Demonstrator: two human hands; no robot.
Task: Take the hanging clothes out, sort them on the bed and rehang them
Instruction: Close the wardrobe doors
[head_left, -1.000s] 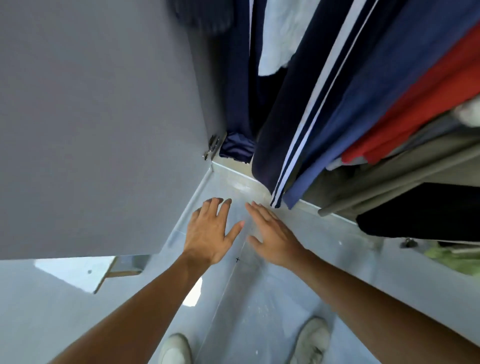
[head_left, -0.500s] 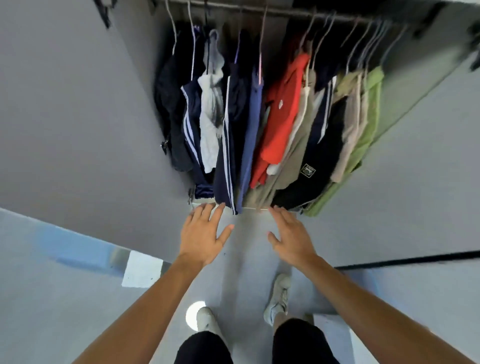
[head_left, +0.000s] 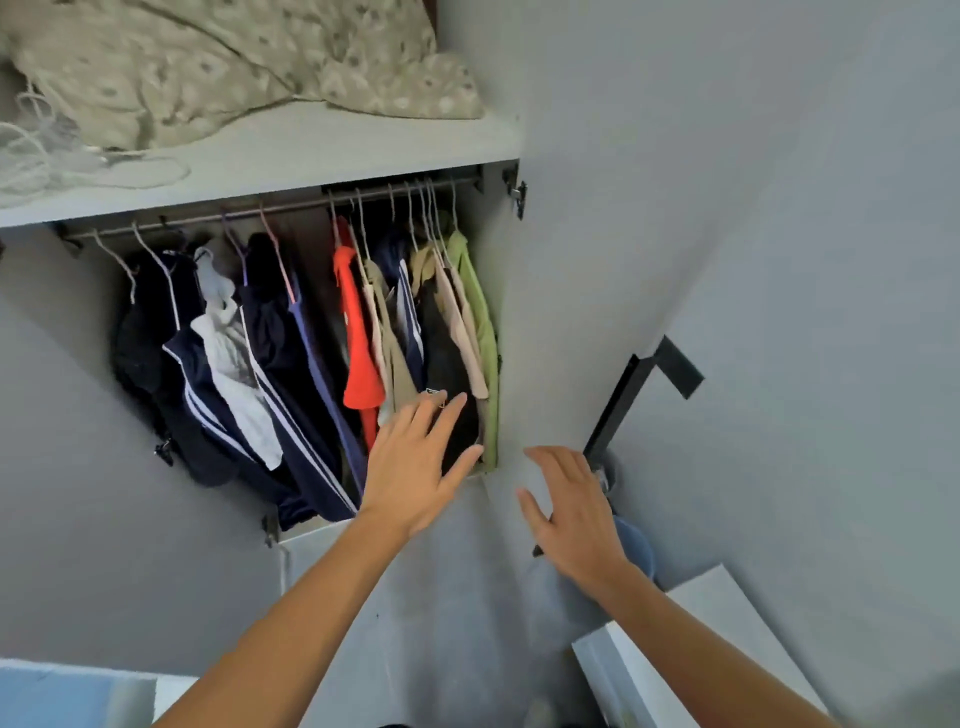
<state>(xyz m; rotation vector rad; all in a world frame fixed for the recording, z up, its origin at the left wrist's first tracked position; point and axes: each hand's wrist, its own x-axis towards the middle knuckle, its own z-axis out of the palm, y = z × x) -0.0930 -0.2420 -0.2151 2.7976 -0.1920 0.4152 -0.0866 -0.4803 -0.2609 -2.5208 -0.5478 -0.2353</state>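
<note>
Several garments hang on thin hangers from a metal rail (head_left: 270, 208) in an open grey wardrobe. On the left are navy striped pieces (head_left: 291, 395) and a white one (head_left: 228, 364). On the right hang a red shirt (head_left: 358, 358), beige tops (head_left: 387, 338), a black garment (head_left: 447, 358) and a green shirt (head_left: 480, 322). My left hand (head_left: 415, 462) is spread open in front of the hems of the black and beige clothes, holding nothing. My right hand (head_left: 571, 514) hovers open to the right, before the wardrobe's side panel, also holding nothing.
A patterned beige quilt (head_left: 223, 67) and a tangle of white hangers (head_left: 36, 156) lie on the shelf (head_left: 337, 156) above the rail. The open door (head_left: 779, 260) with a black handle (head_left: 634, 395) stands at the right. A white box (head_left: 691, 649) sits low right.
The view has tilted upward, bringing the rail and the top shelf into sight. Both hands have risen and shifted right, the left one now up against the hems of the right-hand clothes.
</note>
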